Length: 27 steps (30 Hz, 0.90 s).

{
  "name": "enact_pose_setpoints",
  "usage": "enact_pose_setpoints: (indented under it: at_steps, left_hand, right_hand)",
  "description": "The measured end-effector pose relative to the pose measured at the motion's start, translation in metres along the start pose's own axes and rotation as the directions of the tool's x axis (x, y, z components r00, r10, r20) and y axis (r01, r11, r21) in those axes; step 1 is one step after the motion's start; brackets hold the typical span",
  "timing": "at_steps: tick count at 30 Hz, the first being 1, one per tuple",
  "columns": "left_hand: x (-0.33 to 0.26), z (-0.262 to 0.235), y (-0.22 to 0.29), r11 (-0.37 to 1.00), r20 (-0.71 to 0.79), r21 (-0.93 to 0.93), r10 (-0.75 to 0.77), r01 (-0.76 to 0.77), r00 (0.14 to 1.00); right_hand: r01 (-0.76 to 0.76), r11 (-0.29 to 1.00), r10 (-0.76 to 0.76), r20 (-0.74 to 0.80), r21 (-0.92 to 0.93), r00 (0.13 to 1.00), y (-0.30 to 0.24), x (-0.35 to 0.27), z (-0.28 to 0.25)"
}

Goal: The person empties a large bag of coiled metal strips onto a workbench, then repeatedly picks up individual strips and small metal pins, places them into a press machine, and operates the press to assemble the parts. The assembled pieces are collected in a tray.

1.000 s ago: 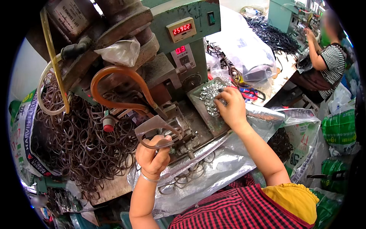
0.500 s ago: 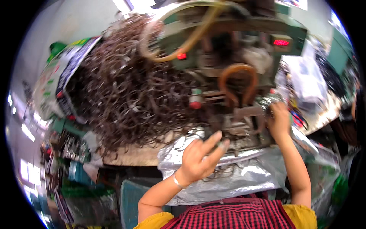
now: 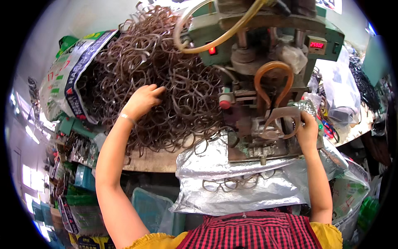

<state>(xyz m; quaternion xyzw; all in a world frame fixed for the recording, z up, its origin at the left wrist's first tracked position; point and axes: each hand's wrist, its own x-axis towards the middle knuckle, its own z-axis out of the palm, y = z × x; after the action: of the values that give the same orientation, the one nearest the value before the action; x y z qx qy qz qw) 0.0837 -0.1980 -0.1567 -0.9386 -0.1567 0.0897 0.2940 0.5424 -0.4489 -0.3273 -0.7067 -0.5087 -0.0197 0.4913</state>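
Brown frame [image 3: 287, 111] is at the press [image 3: 273, 20], right hand [image 3: 308, 129] beside its edge, fingers curled. Left hand [image 3: 143, 103] has moved from press to heap [image 3: 186, 93], fingers half-bent. Can't tell if either grips anything. Work now spans both spots.

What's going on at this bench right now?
The person's left hand is at a big heap of brown glasses frames. The right hand is at the right edge of a single frame by the machine; its grip is hard to make out. A few loose frames lie on the silver sheet.
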Motion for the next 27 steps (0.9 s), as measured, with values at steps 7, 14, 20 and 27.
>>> enact_pose_setpoints:
  at_steps: [7, 14, 20, 27]
  left_hand:
    - [-0.016, -0.029, 0.062, 0.868, -0.48, -0.332, -0.493, 0.37, 0.726]
    - [-0.021, -0.004, 0.175, -0.082, 0.091, -0.992, -0.99, 0.093, 0.103]
    - [0.038, -0.042, 0.199, 0.187, -0.202, -0.979, -0.947, -0.082, 0.251]
    - [0.051, -0.01, 0.249, 0.263, -0.301, -0.941, -0.939, -0.213, 0.169]
  right_hand:
    - [-0.2, 0.968, 0.151, -0.278, -0.155, 0.949, 0.036, -0.101, -0.096]
    - [-0.229, 0.972, 0.205, -0.276, -0.057, 0.939, 0.027, -0.119, -0.106]
    - [0.087, 0.921, -0.079, -0.036, 0.381, 0.996, -0.071, -0.03, -0.05]
    - [-0.101, 0.731, 0.115, 0.025, 0.675, 0.993, -0.091, -0.013, 0.016]
